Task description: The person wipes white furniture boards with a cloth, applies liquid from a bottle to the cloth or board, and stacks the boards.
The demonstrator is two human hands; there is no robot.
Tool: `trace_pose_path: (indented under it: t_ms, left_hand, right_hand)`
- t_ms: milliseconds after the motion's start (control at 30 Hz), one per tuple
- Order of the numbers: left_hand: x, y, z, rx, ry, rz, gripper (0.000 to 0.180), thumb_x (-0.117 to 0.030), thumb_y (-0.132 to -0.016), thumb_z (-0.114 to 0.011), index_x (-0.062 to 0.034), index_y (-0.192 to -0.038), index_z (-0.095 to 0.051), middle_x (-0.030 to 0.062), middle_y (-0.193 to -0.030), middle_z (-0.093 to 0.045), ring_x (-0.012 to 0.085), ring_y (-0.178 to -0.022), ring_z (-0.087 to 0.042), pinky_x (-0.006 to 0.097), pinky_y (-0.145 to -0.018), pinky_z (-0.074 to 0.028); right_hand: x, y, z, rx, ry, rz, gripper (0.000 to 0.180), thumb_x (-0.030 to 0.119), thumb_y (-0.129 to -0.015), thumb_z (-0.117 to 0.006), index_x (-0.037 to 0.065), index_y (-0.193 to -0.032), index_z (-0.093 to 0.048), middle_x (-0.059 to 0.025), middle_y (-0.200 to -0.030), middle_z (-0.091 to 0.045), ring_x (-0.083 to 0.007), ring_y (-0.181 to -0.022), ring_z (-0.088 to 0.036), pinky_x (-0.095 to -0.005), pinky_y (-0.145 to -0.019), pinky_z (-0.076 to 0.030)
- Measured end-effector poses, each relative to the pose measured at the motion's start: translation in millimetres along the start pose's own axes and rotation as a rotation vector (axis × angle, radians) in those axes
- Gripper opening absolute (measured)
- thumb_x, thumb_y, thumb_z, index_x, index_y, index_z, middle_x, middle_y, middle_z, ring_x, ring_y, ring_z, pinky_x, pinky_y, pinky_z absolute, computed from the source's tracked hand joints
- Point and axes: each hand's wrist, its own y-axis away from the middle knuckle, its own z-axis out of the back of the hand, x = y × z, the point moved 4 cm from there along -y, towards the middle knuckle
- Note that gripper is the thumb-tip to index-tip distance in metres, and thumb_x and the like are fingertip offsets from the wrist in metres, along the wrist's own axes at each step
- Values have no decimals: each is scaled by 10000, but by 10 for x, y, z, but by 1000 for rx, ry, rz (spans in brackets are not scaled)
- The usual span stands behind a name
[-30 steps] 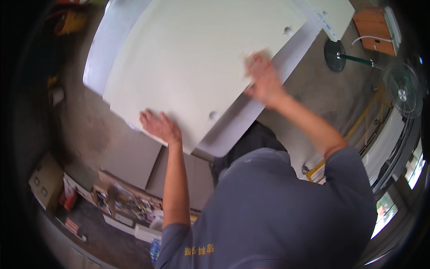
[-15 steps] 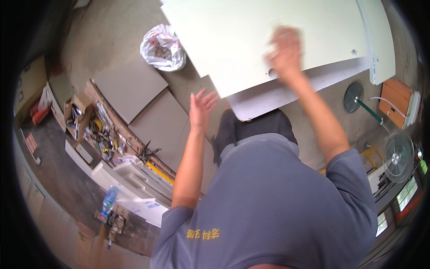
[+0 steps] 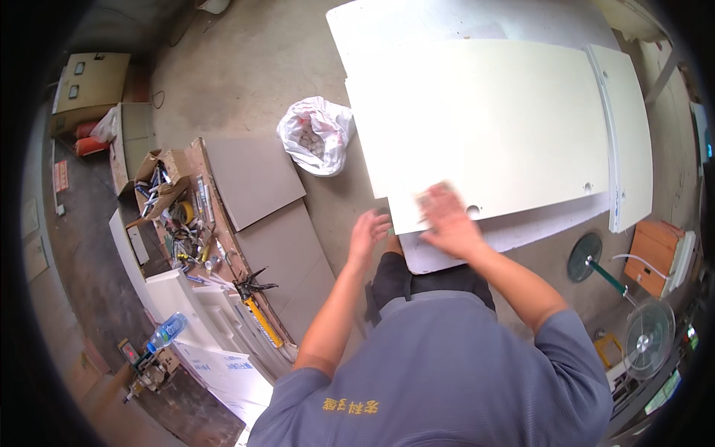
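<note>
A large white panel [image 3: 521, 119] lies flat on a white-topped work table [image 3: 521, 232]. Near the panel's front left corner, my right hand [image 3: 451, 223] presses down on its surface, fingers blurred by motion. A small pale thing shows at the edge of those fingers; its kind is too smeared to tell. To the right of the hand is a round hole [image 3: 473, 211] in the panel. My left hand [image 3: 368, 235] hovers beside the panel's left corner, fingers loosely apart and holding nothing. A narrower white board [image 3: 629, 141] lies along the panel's right side.
A white plastic bag [image 3: 316, 138] of small pieces stands left of the table. Farther left are grey boards [image 3: 257, 175], a bench of loose tools [image 3: 190, 231], a caulking gun [image 3: 261, 320] and a water bottle [image 3: 167, 331]. A clear-bladed fan [image 3: 646, 343] stands at right.
My right hand has swept left and nearer across the panel to its front left corner. My left hand remains beside that corner. The view has shifted, showing more of the table's far side.
</note>
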Motion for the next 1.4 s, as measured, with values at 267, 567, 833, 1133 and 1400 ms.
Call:
trace_pose_path:
  t_ms: [267,567,833,1133,1400]
  left_hand:
    - [-267,113,-576,-189,-507,-172,528,-411,-1069,-545,26,-1363,-586,100,-1263,-659,163,-1103,-596,329,-967,-484]
    - [-194,-255,-552,-336,-745,-477,577,-488,-1055,-563,69,-1157,-678,195,-1053,-746,273,-938,-681,413,-891,-521]
    - [18,488,969,-225,-717,-341,523,-317,-1072,-561,28,-1462,-517,175,-1374,-646,246,-1259,-596,360,-1077,-450]
    - [-3179,1885,277,230,-569,-610,967,-725,-1020,-314,104,-1503,-434,201,-1475,-540,271,-1355,-510,366,-1151,-382]
    - [-4160,-707,370,-290,-521,-914,883,-806,-999,-253,-44,-1228,-635,75,-1095,-611,200,-1043,-533,369,-1046,-389]
  right_hand:
    - [-4254,1842,1211,-632,603,-859,554,340,-1031,-592,2,-1454,-472,-233,-1578,-421,-420,-1498,-318,-525,-1255,-218]
    - [-5047,2909,1119,-594,-66,-1401,846,648,-1063,-286,-76,-1109,-722,-343,-1102,-697,-522,-1121,-642,-557,-974,-498]
    - [-3238,3837,110,-727,-590,-1195,708,547,-1083,-441,-105,-959,-689,-189,-828,-720,-229,-834,-657,-434,-793,-505]
    - [-2066,3089,3104,-1087,-1356,-278,810,597,-1086,-270,-50,-1561,-383,-186,-1573,-469,-265,-1404,-503,-393,-1166,-401]
    - [-3965,840,3596,-1218,-1052,-111,412,325,-1108,-504,-7,-1304,-647,-56,-1149,-698,-127,-1051,-633,-291,-948,-497]
